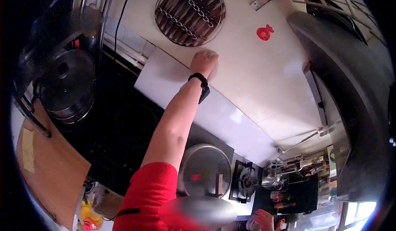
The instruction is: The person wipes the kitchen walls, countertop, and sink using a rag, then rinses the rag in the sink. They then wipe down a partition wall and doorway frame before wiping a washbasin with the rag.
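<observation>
Sleeve [144,187] nearest. Right grip [264,220] partly cut off; opening and hold unclear. Left grip [204,62], fingers curled in, contents hidden; arm outstretched, presumably to reach the wall [247,66]. Round panel [181,16] just beyond left grip, chains probably securing it.

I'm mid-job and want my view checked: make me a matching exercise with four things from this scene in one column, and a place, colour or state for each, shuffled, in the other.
Things
1. Round dark disc
2. Black wristband
3. Brown board
4. Large round lid

Places, colours, states
A. Has a yellowish strip on it
B. Beside a gas burner
C. Crossed by two chains
D. Around the wrist of the outstretched arm

Right pairs: 1-C, 2-D, 3-A, 4-B
</observation>
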Motion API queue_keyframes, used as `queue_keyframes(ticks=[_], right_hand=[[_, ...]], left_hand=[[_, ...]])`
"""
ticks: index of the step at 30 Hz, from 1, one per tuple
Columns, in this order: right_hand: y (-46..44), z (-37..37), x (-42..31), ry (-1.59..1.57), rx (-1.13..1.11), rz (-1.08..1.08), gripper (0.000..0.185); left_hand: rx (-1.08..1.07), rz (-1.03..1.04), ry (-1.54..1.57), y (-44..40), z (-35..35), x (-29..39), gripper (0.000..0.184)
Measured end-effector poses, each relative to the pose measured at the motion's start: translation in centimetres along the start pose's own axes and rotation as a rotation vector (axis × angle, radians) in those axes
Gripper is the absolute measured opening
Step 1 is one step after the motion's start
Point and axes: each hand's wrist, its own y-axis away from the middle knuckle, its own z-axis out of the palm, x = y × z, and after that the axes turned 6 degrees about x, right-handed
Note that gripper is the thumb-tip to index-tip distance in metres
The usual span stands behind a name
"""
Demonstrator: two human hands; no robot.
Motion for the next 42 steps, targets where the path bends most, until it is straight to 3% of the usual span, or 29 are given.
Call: queue_keyframes(ticks=[2, 3, 6, 8, 13, 16, 18, 28, 30, 32, 35, 38, 42], right_hand=[[-0.6, -0.9, 2.3, -0.318, 0.013, 0.272, 0.039], [-1.6, -2.6, 5.5, -0.383, -0.084, 0.219, 0.038], [-2.1, -3.2, 7.1, -0.306, -0.074, 0.225, 0.037], [-2.2, -3.3, 7.7, -0.361, -0.084, 0.234, 0.038], [-0.9, 0.1, 1.1, -0.323, -0.06, 0.219, 0.041], [-1.3, 1.4, -1.1, -0.386, -0.158, 0.182, 0.043], [-0.2, 3.1, -3.6, -0.304, -0.008, 0.215, 0.037], [-1.6, 1.8, -1.2, -0.332, -0.081, 0.216, 0.037], [-0.9, 2.8, -3.2, -0.369, -0.044, 0.215, 0.036], [-0.7, 3.2, -3.7, -0.353, -0.033, 0.19, 0.035], [-0.1, 3.1, -3.5, -0.304, -0.017, 0.161, 0.034], [-0.3, 2.7, -3.1, -0.282, -0.005, 0.163, 0.034], [-0.4, 2.2, -3.0, -0.335, -0.007, 0.164, 0.033]], left_hand=[[0.005, -0.072, -0.072, -0.4, 0.8, 0.1, 0.046], [0.005, -0.077, -0.071, -1.1, 1.7, -1.3, 0.046], [-0.025, 0.147, -0.176, -2.4, 4.0, -4.1, 0.041], [0.061, -0.043, -0.13, -1.0, 1.6, -1.0, 0.039], [0.079, -0.075, -0.098, 0.3, -0.2, 1.4, 0.038], [0.079, -0.051, -0.136, -0.4, 0.1, 0.9, 0.04], [0.07, -0.036, -0.141, -0.8, 0.7, -0.1, 0.041], [0.049, -0.038, -0.147, -1.7, 2.4, -1.8, 0.04], [0.095, -0.021, -0.172, -1.1, 1.8, -1.2, 0.039], [0.026, -0.11, -0.086, -0.1, 0.5, 0.6, 0.036], [-0.057, -0.087, -0.094, 1.5, -0.7, 3.2, 0.033], [0.056, -0.045, -0.159, 2.9, 1.6, 3.5, 0.034], [0.045, -0.071, -0.171, 3.5, 3.2, 4.2, 0.035]])
